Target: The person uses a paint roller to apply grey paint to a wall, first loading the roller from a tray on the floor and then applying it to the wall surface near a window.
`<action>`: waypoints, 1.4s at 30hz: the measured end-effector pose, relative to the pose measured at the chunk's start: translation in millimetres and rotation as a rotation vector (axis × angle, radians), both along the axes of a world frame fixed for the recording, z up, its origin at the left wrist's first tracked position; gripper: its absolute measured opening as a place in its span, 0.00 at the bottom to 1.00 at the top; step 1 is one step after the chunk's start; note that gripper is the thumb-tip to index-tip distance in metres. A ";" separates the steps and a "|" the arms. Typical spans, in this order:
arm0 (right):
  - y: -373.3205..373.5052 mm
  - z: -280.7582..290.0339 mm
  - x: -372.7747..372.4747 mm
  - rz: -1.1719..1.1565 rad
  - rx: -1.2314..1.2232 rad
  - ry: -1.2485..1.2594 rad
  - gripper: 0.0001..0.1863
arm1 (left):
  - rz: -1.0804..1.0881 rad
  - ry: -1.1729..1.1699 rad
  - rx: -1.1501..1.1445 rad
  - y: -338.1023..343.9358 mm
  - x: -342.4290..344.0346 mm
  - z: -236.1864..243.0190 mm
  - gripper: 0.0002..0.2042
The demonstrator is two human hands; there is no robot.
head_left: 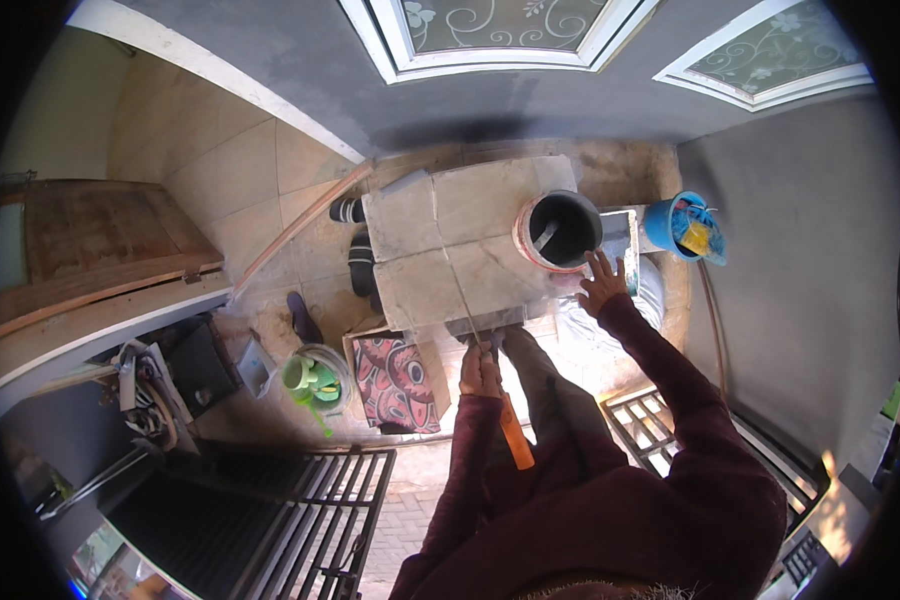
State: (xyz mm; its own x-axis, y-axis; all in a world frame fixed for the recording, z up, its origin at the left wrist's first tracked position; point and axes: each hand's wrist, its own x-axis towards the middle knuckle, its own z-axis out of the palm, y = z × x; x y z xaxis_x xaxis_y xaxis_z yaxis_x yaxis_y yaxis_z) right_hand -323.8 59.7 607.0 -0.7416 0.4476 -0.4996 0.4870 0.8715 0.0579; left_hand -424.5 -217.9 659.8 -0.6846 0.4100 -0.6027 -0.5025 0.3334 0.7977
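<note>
My left hand (481,374) is closed around a long, thin tool with a flat orange end (513,435), just off the near edge of the tiled table (400,290). I cannot make out its exact kind. Reaching forward on the right, my right hand (603,285) has its fingers spread, close beside the rim of a bucket (523,238). Whether the fingertips touch the rim I cannot tell. The bucket is dark inside, with a pale handle-like piece (546,236) leaning in it, and it stands at the table's right end.
A blue bucket (658,228) with plastic bags stands by the right wall. Left of my legs are a box with a red patterned cover (395,380) and a basin holding green containers (312,378). Dark metal grilles (340,500) flank me; dark shoes (361,262) lie beyond the table's left side.
</note>
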 end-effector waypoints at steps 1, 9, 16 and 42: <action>1.0 -4.7 3.6 -0.036 -0.001 0.058 0.30 | -0.018 0.020 0.021 2.4 0.2 -2.9 0.13; -23.5 -26.0 22.3 -0.071 0.055 0.133 0.29 | -0.080 0.042 0.009 11.7 -3.4 9.8 0.11; -18.6 -10.3 5.5 -0.135 0.057 0.254 0.37 | -0.104 0.102 0.007 16.8 -7.0 9.7 0.12; -148.8 204.6 12.4 -1.387 -1.576 0.602 0.19 | -0.250 0.250 0.010 119.0 -37.9 53.8 0.12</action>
